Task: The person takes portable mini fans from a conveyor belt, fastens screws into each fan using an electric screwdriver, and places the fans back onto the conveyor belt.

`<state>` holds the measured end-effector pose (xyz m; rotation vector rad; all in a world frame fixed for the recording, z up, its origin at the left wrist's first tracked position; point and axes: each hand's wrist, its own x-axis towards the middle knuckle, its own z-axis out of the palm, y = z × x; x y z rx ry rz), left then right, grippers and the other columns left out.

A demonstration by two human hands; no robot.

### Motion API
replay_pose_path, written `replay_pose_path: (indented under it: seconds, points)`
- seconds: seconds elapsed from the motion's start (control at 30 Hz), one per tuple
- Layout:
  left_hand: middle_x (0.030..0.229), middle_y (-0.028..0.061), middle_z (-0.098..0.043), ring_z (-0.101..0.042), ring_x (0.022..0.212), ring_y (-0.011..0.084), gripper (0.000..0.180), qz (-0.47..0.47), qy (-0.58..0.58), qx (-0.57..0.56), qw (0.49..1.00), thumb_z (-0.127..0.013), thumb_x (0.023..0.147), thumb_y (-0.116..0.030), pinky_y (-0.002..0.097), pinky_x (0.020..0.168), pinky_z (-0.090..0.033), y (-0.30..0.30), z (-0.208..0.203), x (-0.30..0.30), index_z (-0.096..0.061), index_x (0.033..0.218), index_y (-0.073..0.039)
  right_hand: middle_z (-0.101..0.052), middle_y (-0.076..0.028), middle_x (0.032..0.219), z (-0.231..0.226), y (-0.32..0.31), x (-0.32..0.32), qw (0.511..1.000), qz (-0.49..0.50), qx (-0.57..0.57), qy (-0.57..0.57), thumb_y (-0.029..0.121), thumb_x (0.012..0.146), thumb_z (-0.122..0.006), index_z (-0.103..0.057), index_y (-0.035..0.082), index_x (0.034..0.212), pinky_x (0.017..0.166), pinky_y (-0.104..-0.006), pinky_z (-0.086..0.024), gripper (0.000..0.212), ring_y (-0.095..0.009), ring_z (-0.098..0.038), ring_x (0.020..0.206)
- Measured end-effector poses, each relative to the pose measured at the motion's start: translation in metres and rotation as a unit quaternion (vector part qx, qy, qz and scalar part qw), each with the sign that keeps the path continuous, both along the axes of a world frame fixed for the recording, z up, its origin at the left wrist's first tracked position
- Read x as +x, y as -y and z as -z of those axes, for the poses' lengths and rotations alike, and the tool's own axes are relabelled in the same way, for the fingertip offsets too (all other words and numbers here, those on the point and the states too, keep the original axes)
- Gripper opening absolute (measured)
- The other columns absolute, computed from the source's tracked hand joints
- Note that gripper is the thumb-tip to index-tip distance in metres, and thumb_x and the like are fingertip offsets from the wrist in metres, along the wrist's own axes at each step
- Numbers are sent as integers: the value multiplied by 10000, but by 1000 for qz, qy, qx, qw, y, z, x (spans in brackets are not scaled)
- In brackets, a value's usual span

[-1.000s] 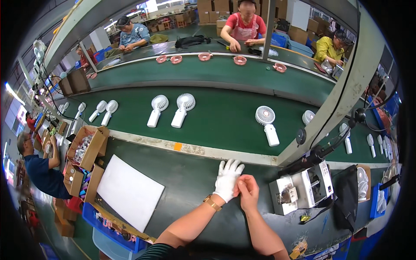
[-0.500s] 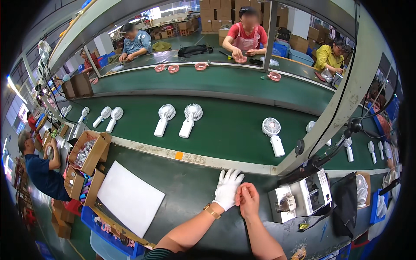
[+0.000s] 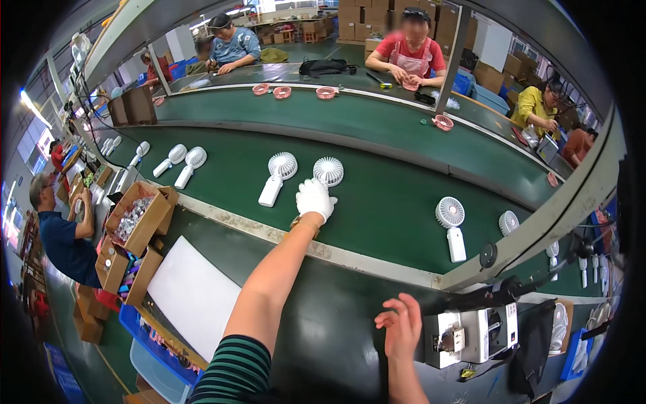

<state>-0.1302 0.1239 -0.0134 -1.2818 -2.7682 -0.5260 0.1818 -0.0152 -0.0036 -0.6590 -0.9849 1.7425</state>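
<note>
My left hand [image 3: 315, 200], in a white glove, reaches over the bench edge to the green conveyor belt [image 3: 377, 222]. Its fingers curl around the handle of a white handheld fan [image 3: 328, 171]; the round grille shows beyond them, while the handle is hidden under the glove. Just to its left lies another white fan [image 3: 278, 176], apart from the hand. My bare right hand [image 3: 402, 328] hovers above the dark workbench [image 3: 330, 323] with its fingers apart and nothing in them. A third fan [image 3: 452, 225] lies farther right on the belt.
A white foam sheet [image 3: 192, 286] and cardboard boxes of small parts [image 3: 134, 219] are on the left. Right of my right hand stands a small white machine [image 3: 471, 333], beside a metal post [image 3: 538, 229]. Co-workers sit beyond a second belt [image 3: 296, 114] carrying pink fan parts.
My left hand has gone from the bench forward and left onto a fan on the belt. My right hand has drawn away from it and its fingers have spread. The view has shifted slightly.
</note>
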Motion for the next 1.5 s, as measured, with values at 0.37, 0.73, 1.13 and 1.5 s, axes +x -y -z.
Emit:
replay_pose_path:
  seconds: [0.37,0.73,1.13,1.5]
  points:
    - [888,99,-650,-608,880,288,404,181,-22,-108,977,-602,686,-463,542,866,-317,7,-26,-41,-634,898,-120,-498,-273,1157,-72,-10,8,989,-83,115,-48,351,911,-480,-377,-14,1224,792,-495,-495,492,-407,-594,937]
    - [943,134,-647,-608,930,303,511,137,32,-75,987,-637,642,-488,438,831,-429,30,-21,-56,-623,976,-102,-560,-306,1078,-264,16,-28,866,-445,-37,-224,525,874,-370,-494,-172,1113,1010,-397,-341,747,-361,-552,1039]
    - [767,111,-602,-575,780,285,393,286,-53,-25,956,-695,620,-417,447,800,-370,172,-26,87,-581,814,-94,-506,-166,1234,-219,81,-24,686,-634,-32,-356,417,971,-252,-416,-61,1262,935,-316,-406,583,-215,-510,1114]
    - [759,66,-604,-569,787,260,365,281,-53,-19,958,-686,647,-434,457,778,-348,219,-18,100,-560,776,-117,-576,-132,468,-274,84,133,952,-201,220,74,340,968,-346,-516,-1,464,306,-256,-428,632,-180,-516,316]
